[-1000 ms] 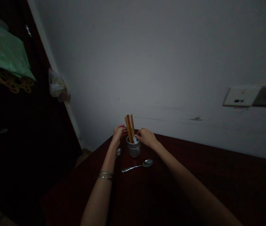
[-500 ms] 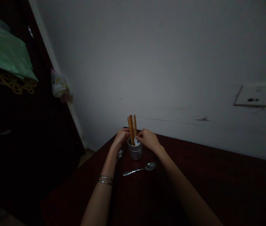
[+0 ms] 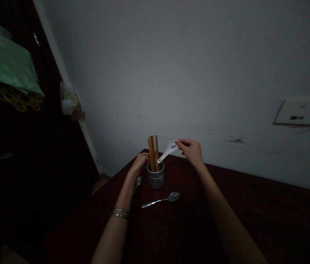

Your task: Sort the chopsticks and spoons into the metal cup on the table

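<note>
A white soup spoon [image 3: 169,149] with a blue mark is pinched at its bowl end by my right hand [image 3: 192,149]. Its handle slants down to the left, the tip in front of several wooden chopsticks [image 3: 153,152]. These stand upright in a grey metal cup [image 3: 156,179] on the dark table. My left hand [image 3: 140,162] is closed about the chopsticks from the left, just above the rim; its fingertips are partly hidden behind them. A metal spoon [image 3: 173,197] lies in front of the cup. Beside my left forearm is a smaller metal spoon [image 3: 139,180], its handle partly covered.
The dark red table [image 3: 254,194] meets a grey wall [image 3: 171,73] behind the cup. On the wall at right is a socket plate [image 3: 295,112]. A green cloth [image 3: 9,58] and a plastic bag [image 3: 69,99] hang at left by a dark door [image 3: 47,146].
My right hand has lifted the white soup spoon out of the cup, up and to the right. The left hand stays by the chopsticks.
</note>
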`<state>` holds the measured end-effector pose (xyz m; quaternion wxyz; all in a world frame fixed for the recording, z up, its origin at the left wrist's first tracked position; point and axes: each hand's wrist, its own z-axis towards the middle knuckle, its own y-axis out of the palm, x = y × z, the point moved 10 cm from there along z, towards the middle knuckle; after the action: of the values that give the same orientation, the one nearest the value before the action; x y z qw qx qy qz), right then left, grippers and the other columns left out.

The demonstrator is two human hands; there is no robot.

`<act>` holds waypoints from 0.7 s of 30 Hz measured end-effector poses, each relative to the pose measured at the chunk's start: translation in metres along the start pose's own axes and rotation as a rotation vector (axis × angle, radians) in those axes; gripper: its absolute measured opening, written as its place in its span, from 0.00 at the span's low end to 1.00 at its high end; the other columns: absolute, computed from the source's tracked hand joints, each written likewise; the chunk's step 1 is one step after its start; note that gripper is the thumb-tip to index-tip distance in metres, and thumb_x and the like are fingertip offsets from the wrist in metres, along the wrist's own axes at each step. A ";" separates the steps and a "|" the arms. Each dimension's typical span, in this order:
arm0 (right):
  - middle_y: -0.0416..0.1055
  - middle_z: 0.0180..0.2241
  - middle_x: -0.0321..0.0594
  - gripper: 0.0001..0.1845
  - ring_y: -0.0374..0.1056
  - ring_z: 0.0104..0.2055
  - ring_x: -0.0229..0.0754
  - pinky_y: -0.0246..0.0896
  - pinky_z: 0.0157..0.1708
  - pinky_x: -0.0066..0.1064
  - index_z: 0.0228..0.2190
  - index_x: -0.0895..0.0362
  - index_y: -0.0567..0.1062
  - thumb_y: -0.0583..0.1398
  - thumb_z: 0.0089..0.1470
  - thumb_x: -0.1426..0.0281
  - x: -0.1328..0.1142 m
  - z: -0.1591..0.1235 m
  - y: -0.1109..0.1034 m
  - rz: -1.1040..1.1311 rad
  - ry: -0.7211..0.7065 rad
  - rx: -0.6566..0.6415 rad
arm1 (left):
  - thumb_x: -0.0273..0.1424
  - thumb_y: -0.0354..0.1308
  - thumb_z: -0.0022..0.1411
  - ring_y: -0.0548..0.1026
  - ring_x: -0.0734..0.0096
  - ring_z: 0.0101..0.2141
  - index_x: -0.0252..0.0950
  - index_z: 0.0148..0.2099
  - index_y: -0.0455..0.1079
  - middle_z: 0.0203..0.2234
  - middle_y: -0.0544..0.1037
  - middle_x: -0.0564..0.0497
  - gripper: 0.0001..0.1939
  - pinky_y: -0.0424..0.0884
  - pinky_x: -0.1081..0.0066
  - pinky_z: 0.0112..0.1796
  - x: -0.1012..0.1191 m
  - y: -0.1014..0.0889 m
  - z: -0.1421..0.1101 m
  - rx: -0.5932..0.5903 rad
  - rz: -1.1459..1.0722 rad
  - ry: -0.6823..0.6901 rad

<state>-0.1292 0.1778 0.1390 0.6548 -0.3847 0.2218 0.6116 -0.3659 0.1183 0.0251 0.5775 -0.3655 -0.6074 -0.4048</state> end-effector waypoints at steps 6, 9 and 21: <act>0.73 0.19 0.43 0.15 0.67 0.18 0.36 0.63 0.15 0.22 0.28 0.65 0.77 0.59 0.42 0.66 0.097 0.000 -0.028 0.011 0.386 0.104 | 0.18 0.49 0.39 0.68 0.75 0.20 0.30 0.32 0.68 0.19 0.72 0.51 0.14 0.60 0.78 0.21 0.002 -0.005 -0.002 0.037 0.067 0.005; 0.74 0.19 0.43 0.12 0.69 0.17 0.37 0.63 0.15 0.20 0.28 0.66 0.76 0.59 0.42 0.69 0.151 -0.015 -0.017 -0.013 0.584 0.034 | 0.19 0.49 0.38 0.65 0.78 0.17 0.31 0.31 0.68 0.17 0.70 0.53 0.14 0.56 0.79 0.18 0.002 -0.007 -0.001 0.058 0.103 0.000; 0.75 0.22 0.46 0.15 0.72 0.22 0.41 0.67 0.19 0.22 0.33 0.66 0.75 0.57 0.42 0.72 0.213 -0.053 0.001 -0.035 0.740 -0.003 | 0.22 0.50 0.41 0.60 0.79 0.15 0.32 0.27 0.69 0.14 0.67 0.54 0.09 0.52 0.78 0.17 0.006 -0.004 -0.007 0.042 0.103 -0.003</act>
<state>-0.0878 0.2713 -0.0554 0.5401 -0.5846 0.4358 0.4204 -0.3675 0.1099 0.0308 0.6042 -0.3850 -0.5970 -0.3611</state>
